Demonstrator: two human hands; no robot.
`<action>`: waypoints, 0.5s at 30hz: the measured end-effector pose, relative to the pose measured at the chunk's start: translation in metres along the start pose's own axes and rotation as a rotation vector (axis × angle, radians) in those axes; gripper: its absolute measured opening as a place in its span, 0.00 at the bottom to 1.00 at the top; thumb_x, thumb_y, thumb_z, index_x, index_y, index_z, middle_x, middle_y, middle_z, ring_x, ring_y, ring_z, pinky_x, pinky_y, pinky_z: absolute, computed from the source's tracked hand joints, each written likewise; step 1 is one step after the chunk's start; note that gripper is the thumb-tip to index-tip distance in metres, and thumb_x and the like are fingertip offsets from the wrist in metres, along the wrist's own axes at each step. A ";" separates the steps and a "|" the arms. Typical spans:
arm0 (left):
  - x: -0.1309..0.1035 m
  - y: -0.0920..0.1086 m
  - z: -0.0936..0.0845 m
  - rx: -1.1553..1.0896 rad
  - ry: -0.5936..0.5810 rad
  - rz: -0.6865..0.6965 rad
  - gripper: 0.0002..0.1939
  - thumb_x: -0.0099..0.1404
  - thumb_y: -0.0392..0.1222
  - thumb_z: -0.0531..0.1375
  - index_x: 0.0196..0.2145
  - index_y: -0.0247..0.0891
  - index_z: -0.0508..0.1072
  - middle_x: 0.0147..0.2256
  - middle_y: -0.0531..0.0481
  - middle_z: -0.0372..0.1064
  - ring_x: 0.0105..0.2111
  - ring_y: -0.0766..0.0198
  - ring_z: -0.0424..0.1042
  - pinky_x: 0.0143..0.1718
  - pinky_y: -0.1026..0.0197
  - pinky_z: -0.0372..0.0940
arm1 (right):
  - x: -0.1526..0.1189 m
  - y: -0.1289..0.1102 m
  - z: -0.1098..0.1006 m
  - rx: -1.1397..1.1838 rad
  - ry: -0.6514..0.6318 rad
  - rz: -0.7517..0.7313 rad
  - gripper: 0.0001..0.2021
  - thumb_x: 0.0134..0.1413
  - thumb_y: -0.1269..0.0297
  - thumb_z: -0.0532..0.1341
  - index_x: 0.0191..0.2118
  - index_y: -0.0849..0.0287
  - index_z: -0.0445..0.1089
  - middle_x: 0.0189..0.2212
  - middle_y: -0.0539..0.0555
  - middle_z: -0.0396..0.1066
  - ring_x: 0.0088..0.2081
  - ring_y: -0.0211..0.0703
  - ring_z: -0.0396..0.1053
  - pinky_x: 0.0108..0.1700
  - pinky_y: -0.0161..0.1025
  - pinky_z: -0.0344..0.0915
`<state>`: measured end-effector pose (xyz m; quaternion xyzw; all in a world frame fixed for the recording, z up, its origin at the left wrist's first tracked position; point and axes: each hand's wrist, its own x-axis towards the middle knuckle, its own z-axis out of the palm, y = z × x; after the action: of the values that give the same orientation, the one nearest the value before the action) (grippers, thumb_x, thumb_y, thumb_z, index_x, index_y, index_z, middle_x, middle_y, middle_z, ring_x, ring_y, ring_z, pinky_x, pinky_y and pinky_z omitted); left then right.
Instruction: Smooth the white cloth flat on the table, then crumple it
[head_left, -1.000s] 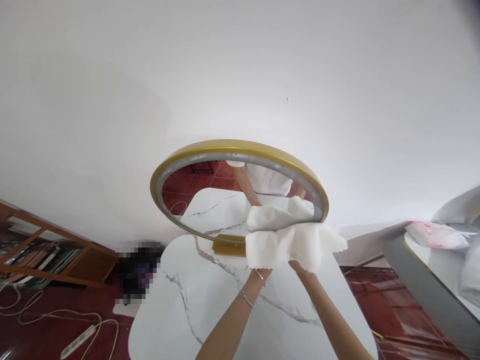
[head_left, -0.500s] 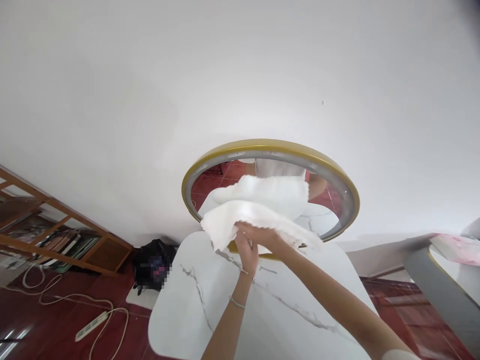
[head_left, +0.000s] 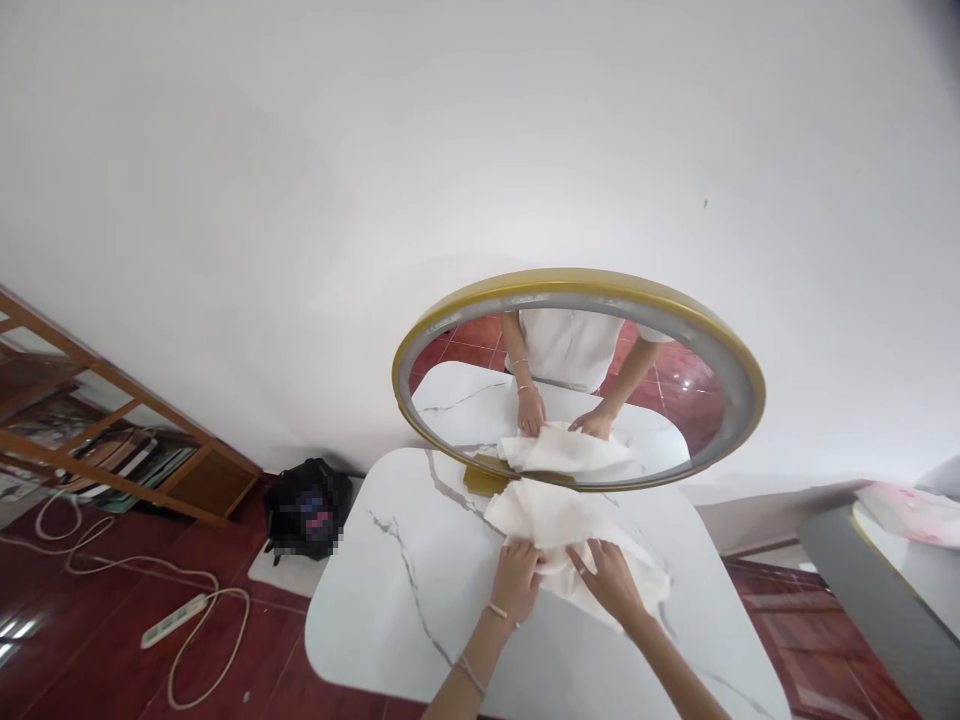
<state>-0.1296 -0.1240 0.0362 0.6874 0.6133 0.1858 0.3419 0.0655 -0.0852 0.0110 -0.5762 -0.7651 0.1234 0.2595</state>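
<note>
A crumpled white cloth (head_left: 551, 510) lies bunched on the marble-patterned white tabletop (head_left: 375, 620), just in front of the round gold-rimmed mirror (head_left: 581, 281). My left hand (head_left: 516, 582) grips the cloth's near left edge, its fingers curled into it. On the right part of the cloth rests my right hand (head_left: 613, 580), thumb and fingers apart and touching the fabric. Both hands and the cloth are reflected in the mirror, which stands on a gold base (head_left: 484, 476) partly hidden by the cloth.
A white wall (head_left: 300, 200) rises behind the table. To the left are a wooden shelf (head_left: 214, 480), a black bag (head_left: 304, 510), and a power strip (head_left: 174, 620) with its cable on the red floor. A grey-sided table (head_left: 862, 580) stands at the right.
The cloth has come down from in front of the mirror glass onto the tabletop. My hands, crossed together before, are now apart side by side. The mirror sits further right in view.
</note>
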 end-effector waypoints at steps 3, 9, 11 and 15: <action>-0.025 -0.012 -0.010 0.024 -0.091 0.024 0.08 0.58 0.33 0.56 0.35 0.41 0.70 0.40 0.49 0.69 0.45 0.56 0.66 0.50 0.53 0.57 | -0.036 0.006 0.002 0.041 0.155 0.072 0.25 0.59 0.41 0.46 0.45 0.57 0.65 0.43 0.64 0.68 0.45 0.59 0.69 0.42 0.54 0.70; -0.032 -0.027 -0.041 0.021 0.173 -0.029 0.16 0.62 0.45 0.57 0.47 0.40 0.68 0.50 0.43 0.64 0.53 0.53 0.61 0.55 0.51 0.56 | -0.021 -0.016 0.002 0.025 0.281 0.111 0.27 0.56 0.52 0.54 0.60 0.56 0.53 0.59 0.66 0.52 0.55 0.61 0.58 0.48 0.56 0.64; -0.018 -0.031 -0.050 0.098 0.246 -0.131 0.21 0.62 0.41 0.55 0.53 0.39 0.64 0.54 0.41 0.62 0.56 0.51 0.59 0.57 0.48 0.54 | -0.002 -0.025 0.002 -0.046 0.190 0.094 0.23 0.55 0.55 0.54 0.56 0.55 0.60 0.55 0.64 0.59 0.52 0.61 0.59 0.48 0.59 0.60; 0.009 -0.041 -0.058 0.148 0.147 -0.244 0.22 0.57 0.43 0.61 0.50 0.38 0.67 0.49 0.44 0.68 0.50 0.50 0.65 0.52 0.50 0.58 | 0.019 -0.035 0.007 -0.045 0.012 0.076 0.12 0.54 0.62 0.52 0.38 0.54 0.70 0.37 0.59 0.71 0.45 0.58 0.63 0.46 0.57 0.58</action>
<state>-0.1961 -0.1005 0.0463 0.6158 0.7275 0.1469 0.2646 0.0297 -0.0773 0.0266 -0.6113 -0.7438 0.1123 0.2461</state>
